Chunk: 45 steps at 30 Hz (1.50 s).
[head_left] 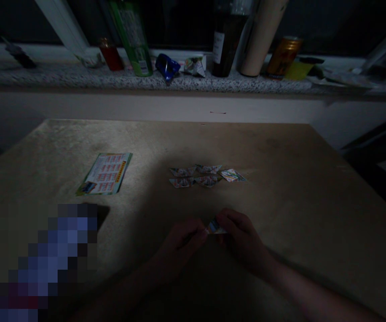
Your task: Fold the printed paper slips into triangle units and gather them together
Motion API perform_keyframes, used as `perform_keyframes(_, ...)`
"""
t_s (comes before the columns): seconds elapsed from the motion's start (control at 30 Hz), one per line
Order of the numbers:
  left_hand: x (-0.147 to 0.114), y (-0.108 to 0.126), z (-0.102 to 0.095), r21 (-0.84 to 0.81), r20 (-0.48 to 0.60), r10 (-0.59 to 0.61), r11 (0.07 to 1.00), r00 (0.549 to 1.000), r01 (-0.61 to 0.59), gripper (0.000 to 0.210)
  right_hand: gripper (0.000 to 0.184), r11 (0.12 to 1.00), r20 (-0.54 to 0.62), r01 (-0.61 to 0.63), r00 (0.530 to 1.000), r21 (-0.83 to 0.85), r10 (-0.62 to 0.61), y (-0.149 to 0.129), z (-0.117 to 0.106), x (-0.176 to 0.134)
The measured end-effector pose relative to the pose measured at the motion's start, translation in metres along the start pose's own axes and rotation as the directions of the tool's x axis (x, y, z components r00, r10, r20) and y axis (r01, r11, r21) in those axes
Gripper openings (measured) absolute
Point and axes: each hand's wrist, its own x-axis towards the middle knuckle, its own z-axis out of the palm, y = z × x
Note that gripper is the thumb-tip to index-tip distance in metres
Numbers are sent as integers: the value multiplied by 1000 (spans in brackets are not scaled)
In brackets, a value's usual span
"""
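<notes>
A small folded piece of printed paper (214, 226) is pinched between my two hands above the near part of the table. My left hand (186, 239) grips its left corner with thumb and fingertips. Around its right side closes my right hand (238, 232), the thumb lying over the top. Just beyond my hands lie several small folded paper boats (208, 180) in two short rows. At their right end rests a flat, diamond-shaped folded paper (233, 175). The light is dim, so the fold in my fingers is hard to make out.
A stack of printed sheets (105, 173) lies on the left of the wooden table (273, 179). A blurred-out, pixelated object (55, 255) fills the lower left. Behind, the stone windowsill (89, 80) holds a green tube (134, 40), a dark bottle (226, 44) and a gold can (284, 57).
</notes>
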Motion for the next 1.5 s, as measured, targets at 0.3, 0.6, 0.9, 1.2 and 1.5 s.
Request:
perform_keyframes(0.3,3,0,-1,21,18,35,999,999,-36,29,30,994,29,61,998,-92,-58,1,-1,-1)
perform_keyframes(0.6,6,-7,1,102,83,20,994,996,-29,28,29,955,127,154,984,-255,-125,-2,1,-2)
perform_keyframes(0.9,6,-4,2,128,129,29,991,991,-46,32,36,927,132,175,982,-333,-138,-5,-1,-3)
perform_keyframes(1.2,5,-6,3,-133,-27,-149,981,988,144,33,38,898,132,190,980,-396,-149,-6,-1,0)
perform_keyframes(1.5,5,-5,4,-167,40,-115,979,993,120,34,45,931,152,159,982,-330,-114,-7,2,-1)
